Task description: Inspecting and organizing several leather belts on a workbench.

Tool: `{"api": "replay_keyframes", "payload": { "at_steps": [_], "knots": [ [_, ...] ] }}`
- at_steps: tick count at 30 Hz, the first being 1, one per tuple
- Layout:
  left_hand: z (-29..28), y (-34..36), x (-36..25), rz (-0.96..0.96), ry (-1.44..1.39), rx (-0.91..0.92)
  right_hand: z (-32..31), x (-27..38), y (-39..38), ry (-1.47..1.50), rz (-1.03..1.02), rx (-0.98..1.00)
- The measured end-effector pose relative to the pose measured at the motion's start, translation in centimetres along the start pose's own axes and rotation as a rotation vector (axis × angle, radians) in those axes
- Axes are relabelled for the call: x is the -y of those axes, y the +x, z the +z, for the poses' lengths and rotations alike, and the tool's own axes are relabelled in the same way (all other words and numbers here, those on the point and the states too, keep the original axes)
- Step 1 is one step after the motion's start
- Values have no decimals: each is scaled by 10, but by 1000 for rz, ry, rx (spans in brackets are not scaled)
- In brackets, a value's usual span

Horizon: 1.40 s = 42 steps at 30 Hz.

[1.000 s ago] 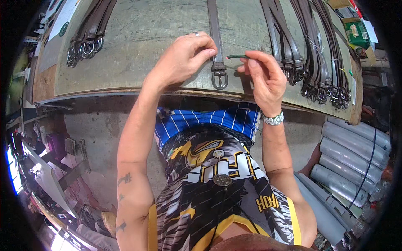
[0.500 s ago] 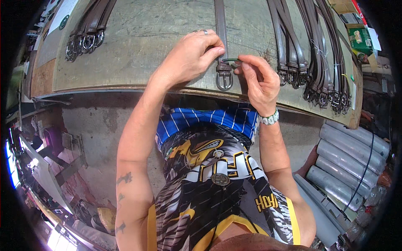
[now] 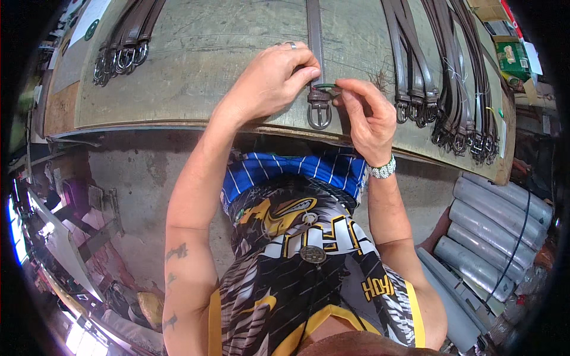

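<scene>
A dark brown leather belt (image 3: 315, 35) runs straight down the table in front of me, its silver buckle (image 3: 320, 117) close to the front edge. My left hand (image 3: 276, 77) lies over the strap just above the buckle end, thumb and fingers closed on the belt. Between thumb and fingertips my right hand (image 3: 368, 115) pinches a thin green item (image 3: 325, 86), too small to name. That item lies across the strap beside the belt loop, with a small reddish spot at its left end. My left fingertips partly cover the strap.
Bunches of brown belts hang toward the table's front edge: one at the left (image 3: 122, 56), others at the right (image 3: 415, 101) and far right (image 3: 463, 133). A green box (image 3: 513, 59) stands at the back right. Clear-wrapped rolls (image 3: 487, 237) lie below the table, right.
Both hands stay nearly in place. The green item now sits slightly lower and flatter across the strap, its reddish end showing more clearly.
</scene>
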<state>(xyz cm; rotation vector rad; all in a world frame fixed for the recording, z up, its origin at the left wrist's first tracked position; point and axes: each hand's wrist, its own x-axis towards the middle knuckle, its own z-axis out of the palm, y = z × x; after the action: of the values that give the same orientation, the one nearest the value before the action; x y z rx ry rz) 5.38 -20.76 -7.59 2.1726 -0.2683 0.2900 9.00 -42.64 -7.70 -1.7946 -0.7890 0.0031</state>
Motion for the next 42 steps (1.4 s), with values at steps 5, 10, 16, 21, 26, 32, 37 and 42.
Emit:
{"api": "replay_keyframes", "payload": {
  "at_steps": [5,10,16,21,26,32,37,42],
  "knots": [
    [-2,-3,0,-5,-16,-13,1,2,1,-29,-9,15],
    [-3,0,-1,-30,-35,-9,1,0,-2,88,66,-28],
    [-3,2,-4,-66,-70,-45,-15,-6,-7,389,119,-232],
    [3,-1,-9,-81,-25,-290,-65,-15,-26,358,10,-518],
    [28,46,-52,134,43,-111,-109,-31,-33,236,14,-764],
    [66,90,-50,100,233,70,-113,-55,-49,193,28,-835],
    [68,96,-45,95,244,102,-112,-53,-49,240,46,-836],
    [39,56,-54,10,274,-196,-116,-56,-48,222,86,-796]
  ]
}}
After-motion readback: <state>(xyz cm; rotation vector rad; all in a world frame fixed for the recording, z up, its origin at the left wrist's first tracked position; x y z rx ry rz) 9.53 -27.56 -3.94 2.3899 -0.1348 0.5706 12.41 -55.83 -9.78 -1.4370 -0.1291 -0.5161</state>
